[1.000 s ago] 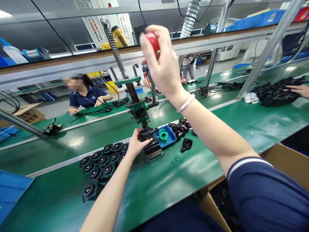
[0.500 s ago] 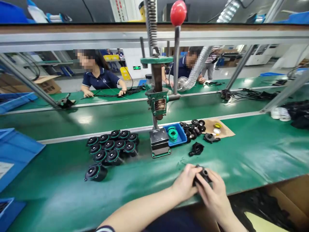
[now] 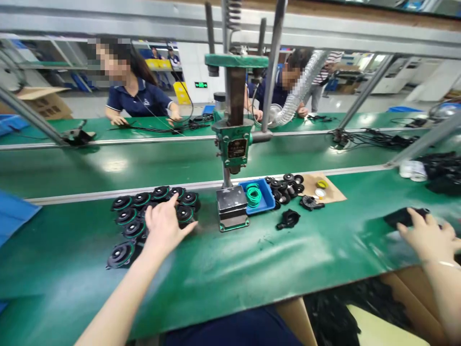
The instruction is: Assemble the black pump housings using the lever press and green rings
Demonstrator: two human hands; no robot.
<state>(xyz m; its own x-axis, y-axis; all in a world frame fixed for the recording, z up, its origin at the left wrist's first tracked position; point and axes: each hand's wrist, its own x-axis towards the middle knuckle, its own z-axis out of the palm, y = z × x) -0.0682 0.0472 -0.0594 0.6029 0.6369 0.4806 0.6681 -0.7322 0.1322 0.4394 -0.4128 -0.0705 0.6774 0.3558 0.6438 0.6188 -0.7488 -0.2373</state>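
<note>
My left hand is open, thumb and fingers spread, over a cluster of round black motor housings with green sealing rings. It hides some of them, and I cannot tell whether the fingertips touch one. At the far right, my right hand has its fingers around a black pump at the green tabletop; blur and the fingers hide part of it. Between the hands lie two black pump covers with spouts, one nearer and one farther.
A hand press stands mid-table above its block. Beside it are a blue tray of green rings, several black round parts and cardboard with small pots. Two co-workers sit across. An open carton is below the right edge.
Both hands were together around a black part near the front edge. They have parted: the left went to the housings, the right far right with the black pump. The camera view has tilted down.
</note>
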